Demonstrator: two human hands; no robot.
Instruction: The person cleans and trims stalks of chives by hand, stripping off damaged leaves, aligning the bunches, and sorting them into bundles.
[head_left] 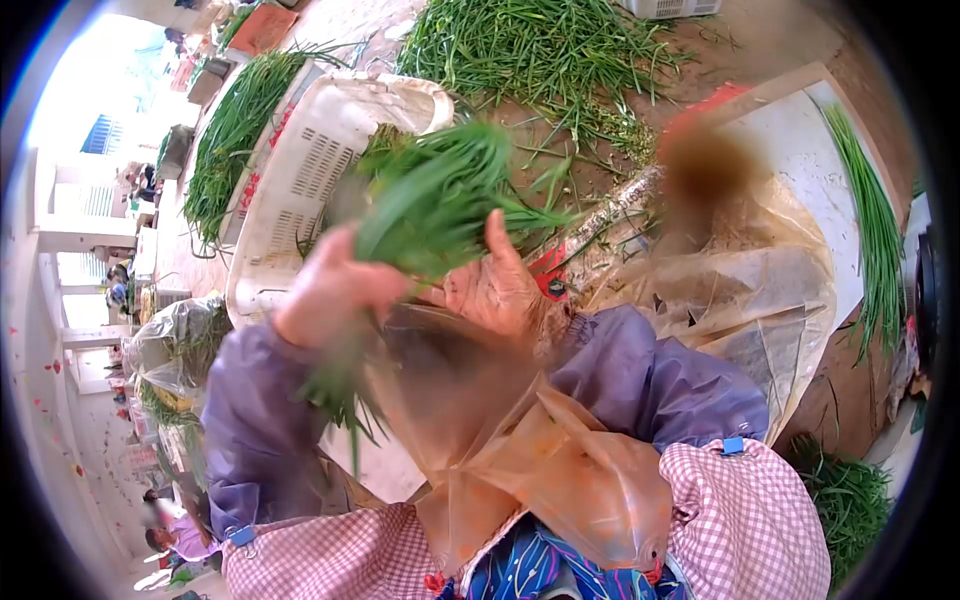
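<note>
My left hand [340,285], smeared by motion, is closed around a bunch of green chives [435,200]. The leafy mass fans out above the fist, and loose ends hang below it. My right hand [500,290] is open beside the bunch, palm turned up and thumb raised, with soil on the skin. Whether its fingers touch the leaves is hard to tell. Just beyond both hands stands a white slotted plastic basket [310,140], tilted, with some greens at its near side. A brownish plastic sheet [560,460] covers my lap.
A large heap of chives [540,50] lies on the floor ahead. More chives [240,140] fill a crate at left. To the right, a long chive bundle [865,220] rests on a white board [790,130] beside crumpled plastic [740,290]. A person [185,535] sits at far left.
</note>
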